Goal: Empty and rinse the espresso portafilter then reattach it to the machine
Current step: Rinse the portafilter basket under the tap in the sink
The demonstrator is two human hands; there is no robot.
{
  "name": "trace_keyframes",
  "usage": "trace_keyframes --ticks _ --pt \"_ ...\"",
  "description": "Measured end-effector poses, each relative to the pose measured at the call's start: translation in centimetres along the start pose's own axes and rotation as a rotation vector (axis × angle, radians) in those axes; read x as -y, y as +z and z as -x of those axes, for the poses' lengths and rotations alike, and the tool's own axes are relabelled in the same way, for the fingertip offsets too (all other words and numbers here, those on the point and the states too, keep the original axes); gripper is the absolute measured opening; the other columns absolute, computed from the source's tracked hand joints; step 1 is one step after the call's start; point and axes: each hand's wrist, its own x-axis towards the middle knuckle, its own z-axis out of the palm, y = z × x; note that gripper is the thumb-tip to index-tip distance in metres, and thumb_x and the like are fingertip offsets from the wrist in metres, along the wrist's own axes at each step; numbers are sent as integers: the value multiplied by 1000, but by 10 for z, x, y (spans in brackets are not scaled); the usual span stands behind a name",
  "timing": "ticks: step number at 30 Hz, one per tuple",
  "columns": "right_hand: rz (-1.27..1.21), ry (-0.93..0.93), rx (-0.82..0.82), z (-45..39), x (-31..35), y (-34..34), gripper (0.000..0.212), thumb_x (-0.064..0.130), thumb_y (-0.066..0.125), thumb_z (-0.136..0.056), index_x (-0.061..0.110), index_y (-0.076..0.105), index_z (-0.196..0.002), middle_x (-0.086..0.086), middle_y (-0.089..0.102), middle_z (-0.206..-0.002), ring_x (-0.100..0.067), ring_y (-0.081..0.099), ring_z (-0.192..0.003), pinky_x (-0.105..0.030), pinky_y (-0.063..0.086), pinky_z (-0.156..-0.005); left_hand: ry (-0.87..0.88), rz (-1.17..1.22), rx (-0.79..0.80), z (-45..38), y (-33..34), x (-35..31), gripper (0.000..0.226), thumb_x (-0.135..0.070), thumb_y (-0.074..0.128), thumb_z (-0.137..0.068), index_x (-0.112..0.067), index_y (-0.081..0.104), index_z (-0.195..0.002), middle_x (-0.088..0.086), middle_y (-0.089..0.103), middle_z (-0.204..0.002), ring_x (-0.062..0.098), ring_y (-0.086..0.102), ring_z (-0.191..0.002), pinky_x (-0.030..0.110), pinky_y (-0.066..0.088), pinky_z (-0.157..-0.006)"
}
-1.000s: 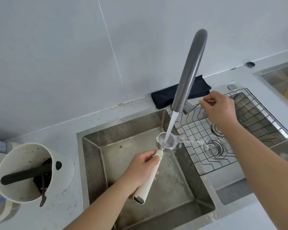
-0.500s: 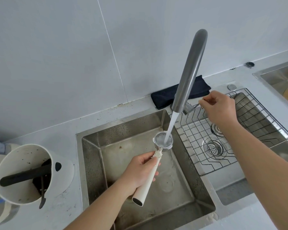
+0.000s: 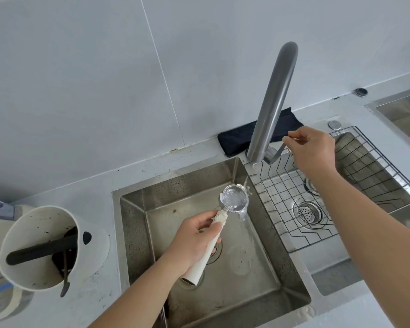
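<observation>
My left hand (image 3: 194, 237) grips the white handle of the portafilter (image 3: 234, 201) over the left sink basin (image 3: 133, 228). Its metal basket is full of water and tips slightly right, so water spills off its right side into the basin. The grey faucet spout (image 3: 272, 105) ends just above and right of the basket; only a few drops fall from it. My right hand (image 3: 310, 150) pinches the thin faucet lever (image 3: 276, 153) beside the spout's base.
A white knock box (image 3: 43, 247) with a black bar and dark coffee grounds stands on the counter at left. A wire rack (image 3: 317, 209) lies in the right basin above a drain. A dark folded cloth (image 3: 237, 138) lies behind the faucet. Another sink sits far right.
The steady stream from the faucet has stopped; only drips remain. My right hand has shifted the lever slightly. The portafilter has tipped a little and water now pours off its right side.
</observation>
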Motion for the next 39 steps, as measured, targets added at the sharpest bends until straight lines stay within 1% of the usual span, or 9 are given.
trace_keyframes --ticks 3,7,11,14,18,22,28,35,39 --pt "-15 -3 -24 2 -1 2 16 23 71 -89 13 75 -101 -2 71 -85 -10 60 -65 -15 46 -61 43 -26 -34 1 -4 -4 27 -11 67 -89 -36 70 -100 -10 76 -86 20 68 -71 34 55 -61" --pt "-20 -16 -42 4 -2 4 18 23 70 -90 11 75 -103 -1 70 -85 -12 63 -74 -9 42 -64 75 -85 -65 5 -9 -9 28 -14 69 -87 -39 69 -101 -14 76 -93 18 72 -73 33 56 -60" --pt "-35 -1 -58 9 -1 6 19 23 69 -91 11 74 -104 -2 72 -88 -13 63 -75 -22 52 -73 129 -186 -134 5 -15 -13 28 -19 74 -82 -39 71 -101 -9 76 -98 14 73 -83 31 57 -71" --pt "-62 16 -73 12 -1 9 20 24 66 -92 12 73 -106 0 70 -84 -13 62 -68 -34 58 -77 159 -220 -163 8 -21 -18 29 -16 76 -79 -35 72 -101 -9 76 -93 6 70 -77 12 48 -61" --pt "-86 27 -76 14 -3 9 20 27 63 -93 15 73 -106 1 70 -79 -13 61 -61 -41 61 -75 217 -299 -191 17 -27 -26 32 -16 78 -77 -34 71 -103 -15 74 -94 2 69 -80 9 48 -60" --pt "-85 39 -69 13 -1 7 17 28 61 -94 16 73 -100 0 70 -77 -12 59 -59 -41 61 -72 285 -369 -212 25 -33 -33 34 -16 79 -76 -40 68 -97 -27 71 -94 -3 68 -85 9 50 -65" --pt "-73 48 -61 13 0 5 16 28 62 -94 16 73 -98 -2 71 -84 -13 59 -61 -37 59 -72 370 -508 -246 35 -42 -43 37 -19 81 -75 -42 69 -101 -24 72 -95 -5 66 -88 13 53 -68" --pt "-92 46 -68 15 -3 6 18 27 62 -94 16 73 -101 -1 71 -85 -15 60 -61 -41 61 -72 659 -771 -265 46 -53 -48 33 -19 76 -80 -38 72 -106 -24 71 -102 1 66 -92 17 53 -76" --pt "-89 45 -63 15 -3 6 18 27 62 -94 15 73 -103 -1 71 -87 -13 60 -65 -36 60 -73 928 -1030 -352 46 -55 -49 27 -26 68 -78 -30 73 -104 -18 73 -99 1 66 -88 24 57 -70"
